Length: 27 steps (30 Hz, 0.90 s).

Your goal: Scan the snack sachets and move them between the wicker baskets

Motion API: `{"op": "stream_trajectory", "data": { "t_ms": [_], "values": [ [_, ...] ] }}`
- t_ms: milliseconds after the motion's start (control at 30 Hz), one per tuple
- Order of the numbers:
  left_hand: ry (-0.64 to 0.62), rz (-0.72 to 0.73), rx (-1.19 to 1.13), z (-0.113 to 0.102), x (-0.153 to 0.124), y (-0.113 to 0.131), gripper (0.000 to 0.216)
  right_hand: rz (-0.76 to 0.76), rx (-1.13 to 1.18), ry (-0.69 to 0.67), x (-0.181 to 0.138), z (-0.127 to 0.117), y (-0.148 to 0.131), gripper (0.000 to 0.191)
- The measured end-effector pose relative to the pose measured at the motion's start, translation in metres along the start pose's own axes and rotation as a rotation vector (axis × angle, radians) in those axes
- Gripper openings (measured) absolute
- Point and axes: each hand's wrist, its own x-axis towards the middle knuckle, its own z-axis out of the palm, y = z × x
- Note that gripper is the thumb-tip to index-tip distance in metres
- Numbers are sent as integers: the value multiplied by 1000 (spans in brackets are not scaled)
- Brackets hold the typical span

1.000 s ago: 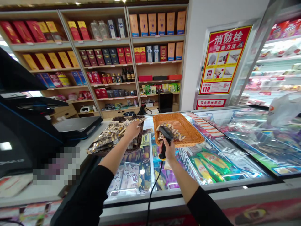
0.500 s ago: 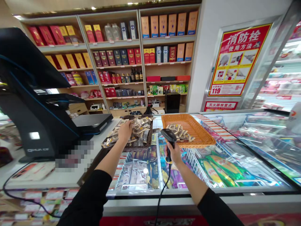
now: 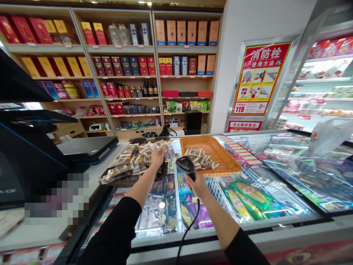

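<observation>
My left hand is closed on a small snack packet at the right side of the dark brown basket. That basket is heaped with snack packets in beige and dark wrappers. My right hand grips a black barcode scanner by its handle, and its head faces toward the held packet. From the handle a black cable hangs down. Just beyond the scanner stands an orange wicker basket, with a small pile of similar packets at its left.
Both baskets rest on a glass-topped freezer filled with packaged goods. To the left is a counter with a black flat-topped device and a dark screen. Shelves of boxes line the back wall. A plastic bag lies at right.
My left hand has moved right out of the pile, now with a packet in its fingers. The scanner has tilted toward that packet. The view has shifted to the right.
</observation>
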Motion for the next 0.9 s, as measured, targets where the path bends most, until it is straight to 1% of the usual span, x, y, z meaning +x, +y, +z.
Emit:
{"op": "stream_trajectory", "data": {
  "t_ms": [133, 267, 467, 633, 767, 833, 900],
  "values": [
    [-7, 5, -11, -2, 1, -7, 29, -77, -123, 25, -1, 4, -4, 25],
    [-12, -13, -35, -1, -1, -7, 31, -86, -168, 16, -2, 5, -3, 24],
    [-14, -9, -56, 0, -2, -6, 28, -68, -116, 34, -1, 5, 2, 26],
    [13, -8, -20, -1, -3, -9, 34, -29, -67, 16, -1, 5, 3, 27],
    [7, 7, 1, -5, -5, -8, 35, -12, -19, -3, -3, 7, 4, 29],
    [22, 29, 37, -6, -7, -2, 35, -6, 49, 48, -2, 8, 4, 30],
    [64, 71, 87, -3, -12, 10, 34, -2, 155, 158, 0, 6, 4, 32]
  ]
}}
